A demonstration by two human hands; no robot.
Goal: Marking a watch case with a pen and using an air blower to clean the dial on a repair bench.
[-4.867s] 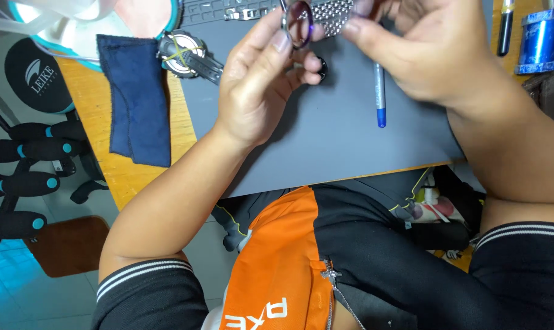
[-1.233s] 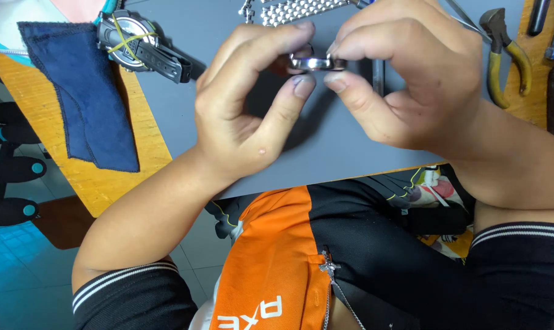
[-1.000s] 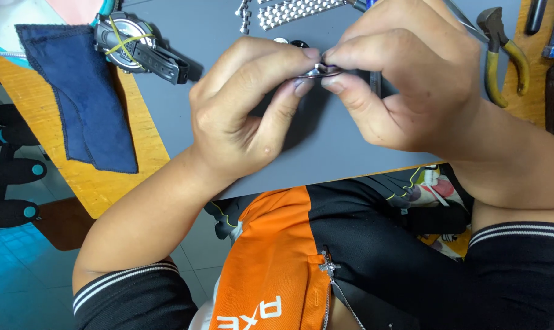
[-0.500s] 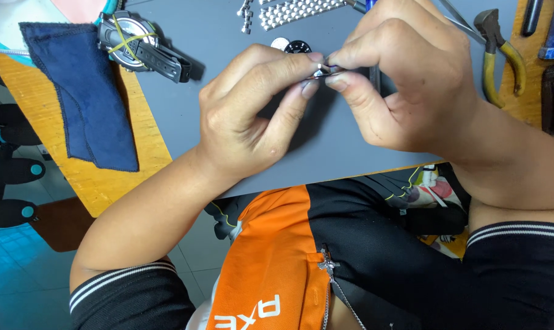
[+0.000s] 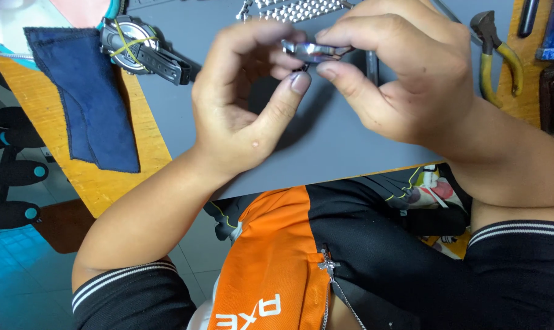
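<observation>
Both hands hold a small round metal watch case (image 5: 312, 51) above a grey mat (image 5: 326, 146). My left hand (image 5: 246, 104) pinches its left side with the fingertips, the thumb curled beneath. My right hand (image 5: 399, 73) grips its right side between thumb and forefinger and hides much of it. A metal link watch band (image 5: 292, 9) lies on the mat just beyond the hands.
A black wristwatch with a strap (image 5: 136, 46) lies at the mat's far left, beside a dark blue cloth (image 5: 87, 98) on the yellow wooden table (image 5: 121, 177). Yellow-handled pliers (image 5: 494, 55) lie at the right. Black tool handles (image 5: 11, 171) stand left of the table.
The hands came down from the top of the view and closed around the watch case. In the last second it turned from flat to edge-on between the fingertips.
</observation>
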